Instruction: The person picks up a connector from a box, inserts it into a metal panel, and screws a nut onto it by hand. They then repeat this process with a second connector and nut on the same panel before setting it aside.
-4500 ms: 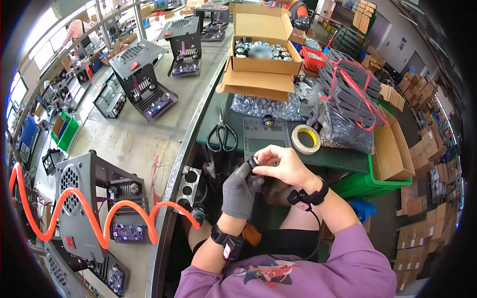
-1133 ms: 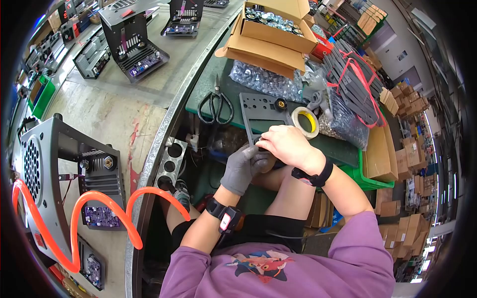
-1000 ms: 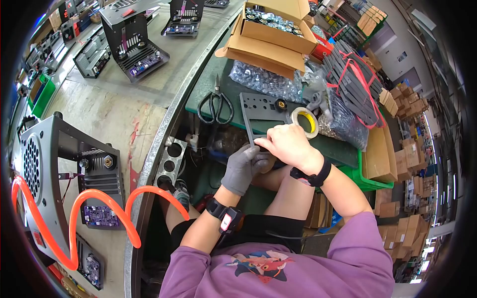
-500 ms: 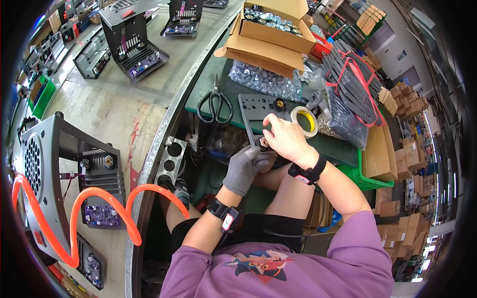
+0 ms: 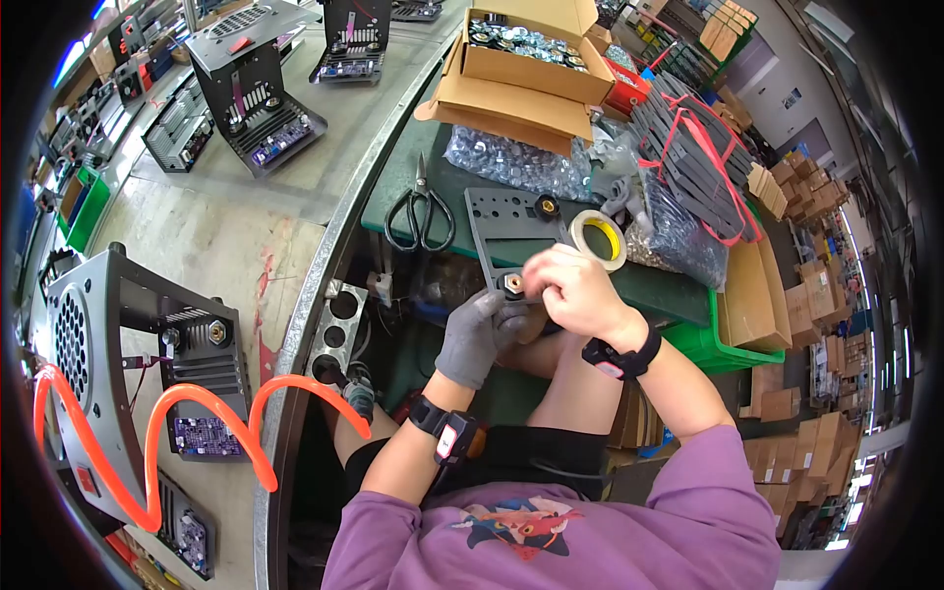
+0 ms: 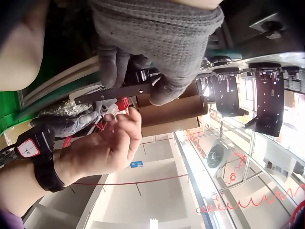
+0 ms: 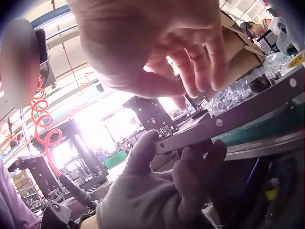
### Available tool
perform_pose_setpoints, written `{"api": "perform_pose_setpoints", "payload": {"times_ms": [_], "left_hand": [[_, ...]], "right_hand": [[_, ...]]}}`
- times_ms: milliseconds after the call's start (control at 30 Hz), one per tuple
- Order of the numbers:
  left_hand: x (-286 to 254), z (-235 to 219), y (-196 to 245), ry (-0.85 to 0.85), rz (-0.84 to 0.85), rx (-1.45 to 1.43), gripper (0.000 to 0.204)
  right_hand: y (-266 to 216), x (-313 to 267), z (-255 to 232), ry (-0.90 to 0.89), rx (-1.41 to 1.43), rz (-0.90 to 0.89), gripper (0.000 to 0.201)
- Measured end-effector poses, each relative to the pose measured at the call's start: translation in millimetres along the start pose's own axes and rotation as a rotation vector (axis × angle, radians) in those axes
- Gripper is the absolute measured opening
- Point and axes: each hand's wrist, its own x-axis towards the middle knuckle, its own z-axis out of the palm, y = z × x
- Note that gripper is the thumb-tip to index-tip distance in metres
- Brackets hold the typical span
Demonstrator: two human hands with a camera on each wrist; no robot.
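My gloved left hand (image 5: 472,334) grips the near corner of a dark grey metal panel (image 5: 503,224); in the right wrist view, the thumb lies over the panel edge (image 7: 190,138) and the fingers bend beneath. A brass-coloured nut on a dark round fitting (image 5: 512,284) sits at that corner, just beyond the glove. My bare right hand (image 5: 580,290) hovers right beside the nut, fingers loosely bent, and in the right wrist view nothing shows between them. Another black round fitting with a brass centre (image 5: 548,206) stands at the panel's far right side.
Black-handled scissors (image 5: 420,211) lie left of the panel, a tape roll (image 5: 598,240) to its right. Behind are a bubble-wrap bag (image 5: 511,162) and an open carton (image 5: 531,74) of metal parts. An orange coiled hose (image 5: 187,393) crosses before a metal chassis (image 5: 84,344).
Earlier, both hands held a small black part over the lap; then they moved to the panel's near corner. My right hand, which covered that corner, has lifted away, and the nut shows.
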Motion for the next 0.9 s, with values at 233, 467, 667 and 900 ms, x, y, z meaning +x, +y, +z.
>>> {"api": "perform_pose_setpoints", "payload": {"times_ms": [233,467,667,900], "left_hand": [[7,-11,3,0.008,0.016,-0.026,0.029],[9,-21,13,0.014,0.008,-0.09,0.032],[-5,-6,18,0.499,0.23,0.339,0.029],[-24,65,20,0.267,0.65,1.041,0.026]], "right_hand": [[1,-1,-4,-0.114,0.09,0.007,0.02],[67,30,-8,0.094,-0.224,0.299,0.028],[92,34,9,-0.042,-0.351,0.282,0.041],[-12,21,-17,0.201,-0.09,0.01,0.041]]}}
